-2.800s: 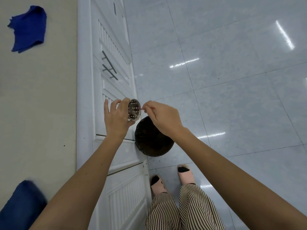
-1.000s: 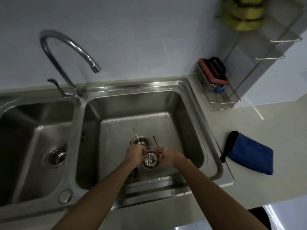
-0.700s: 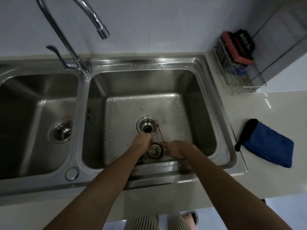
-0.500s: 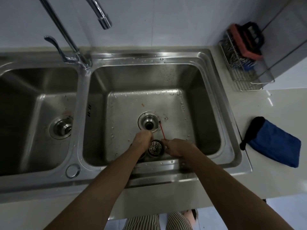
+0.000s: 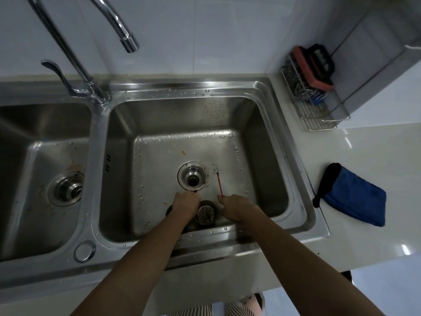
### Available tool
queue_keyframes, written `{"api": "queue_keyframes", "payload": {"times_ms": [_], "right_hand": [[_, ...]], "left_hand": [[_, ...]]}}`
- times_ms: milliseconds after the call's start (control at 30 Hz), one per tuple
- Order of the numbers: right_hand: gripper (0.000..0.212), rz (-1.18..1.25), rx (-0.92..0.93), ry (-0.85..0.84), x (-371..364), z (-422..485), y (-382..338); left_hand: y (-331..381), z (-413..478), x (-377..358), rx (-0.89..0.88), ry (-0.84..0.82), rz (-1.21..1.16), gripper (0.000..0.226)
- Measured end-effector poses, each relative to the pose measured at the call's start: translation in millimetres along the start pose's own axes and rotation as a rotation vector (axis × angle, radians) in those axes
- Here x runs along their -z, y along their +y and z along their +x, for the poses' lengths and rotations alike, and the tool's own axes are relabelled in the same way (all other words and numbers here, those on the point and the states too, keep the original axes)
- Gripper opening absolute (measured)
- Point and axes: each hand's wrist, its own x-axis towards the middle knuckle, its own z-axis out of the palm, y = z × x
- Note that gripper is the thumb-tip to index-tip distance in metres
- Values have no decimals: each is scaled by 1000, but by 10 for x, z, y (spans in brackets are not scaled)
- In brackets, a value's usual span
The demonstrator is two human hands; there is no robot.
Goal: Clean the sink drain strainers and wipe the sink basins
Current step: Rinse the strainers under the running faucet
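Two hands low in right basin [image 5: 159, 153]. Left hand [image 5: 185, 205] grips strainer [image 5: 206, 214] near front wall; right hand [image 5: 237, 208] pinches thin red stick [image 5: 219, 184], tip just right of open drain [image 5: 193, 177]. Second strainer [image 5: 66, 189] seated in left basin [image 5: 34, 153].

- Overall exposure is dim, with a cool blue-grey cast.
- Light falls from above: a bright band of glare lies on the back rim of the right basin [image 5: 205, 84], and streak highlights run along the faucet [image 5: 114, 21].
- Small white reflections mark the surface [image 5: 364, 156] at the right of the frame.
- The left basin [image 5: 34, 124], at the left edge, is the darkest zone.
- Shadow pools beneath the left hand [image 5: 185, 205] and right hand [image 5: 237, 208]. The strainer [image 5: 206, 214] gripped by the left reads only as dark speckle, while the red stick [image 5: 219, 184] pinched by the right is legible.
- Wide-angle distortion bows the sink rims and stretches the forearms at the bottom.
- The centre is fairly sharp and the corners are softer.
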Motion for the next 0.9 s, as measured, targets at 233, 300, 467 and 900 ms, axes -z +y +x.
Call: {"api": "queue_keyframes", "payload": {"times_ms": [233,300,467,900], "right_hand": [[49,108,-113,237,292,-431,334],[51,160,-144,369,433,-590,455],[55,304,-191,812,855,-1020,951],[31,121,-494,939,1508,-1367,2110]], "left_hand": [[110,-131,255,-128,-4,28,33],[224,-109,444,-155,64,-63,43],[725,49,974,-272,359,-168,45],[2166,172,1453,-419,317,11,68]]}}
